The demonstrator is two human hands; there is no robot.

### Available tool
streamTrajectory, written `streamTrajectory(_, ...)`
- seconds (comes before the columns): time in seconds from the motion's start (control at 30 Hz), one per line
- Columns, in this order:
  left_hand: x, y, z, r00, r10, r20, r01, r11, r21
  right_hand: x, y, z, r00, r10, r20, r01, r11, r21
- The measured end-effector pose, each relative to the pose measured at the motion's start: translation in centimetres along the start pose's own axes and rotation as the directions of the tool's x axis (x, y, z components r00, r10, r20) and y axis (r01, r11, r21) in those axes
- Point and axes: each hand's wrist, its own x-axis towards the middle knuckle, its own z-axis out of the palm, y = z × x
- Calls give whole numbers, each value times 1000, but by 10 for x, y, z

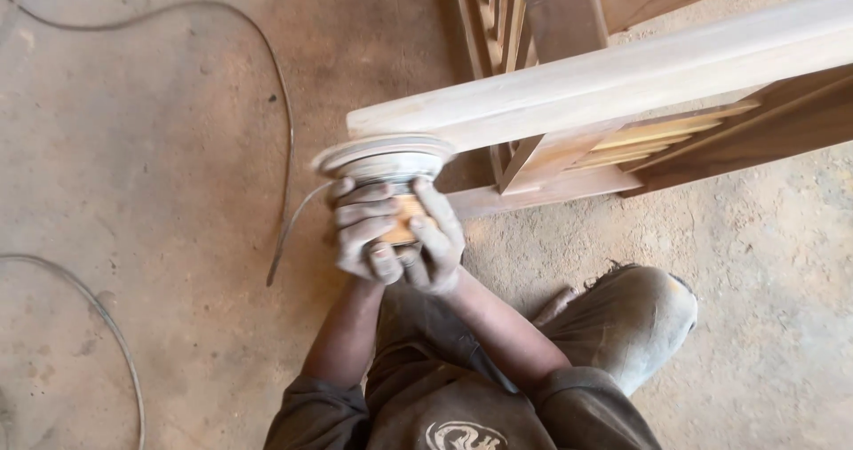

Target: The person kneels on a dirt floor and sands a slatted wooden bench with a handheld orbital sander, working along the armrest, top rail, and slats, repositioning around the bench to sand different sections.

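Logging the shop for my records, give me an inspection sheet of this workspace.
Surface: dusty dirt floor.
Job's things: disc sander, pad at the end of a pale wooden frame.
Clutter: nothing seen.
Hands: left hand and right hand both grip the sander body, coated in dust.
Cables: power cord loops across the floor; a second cable lies lower left.
Surroundings: person's bent knee.

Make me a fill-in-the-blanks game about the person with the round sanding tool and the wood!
1. Both hands, the left hand and the right hand, grip a ____ sander with a disc.
2. The disc touches the end of a pale wooden ____.
3. A thin cable lies on the dusty ____.

Missing words: round; rail; floor
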Motion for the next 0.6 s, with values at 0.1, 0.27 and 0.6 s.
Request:
streamTrajectory(0.1,25,6,11,999,46,20,-46,999,-15,18,-1,-12,999,-45,-17,45,999,-15)
streamTrajectory(0.27,30,27,100,986,89,139,-84,996,-44,31,20,-69,966,14,-258,-104,935,-339)
streamTrajectory(0.6,-1,81,334,926,181,331,-119,973,-199,38,132,-251,778,331,-534,-521,-134,-843)
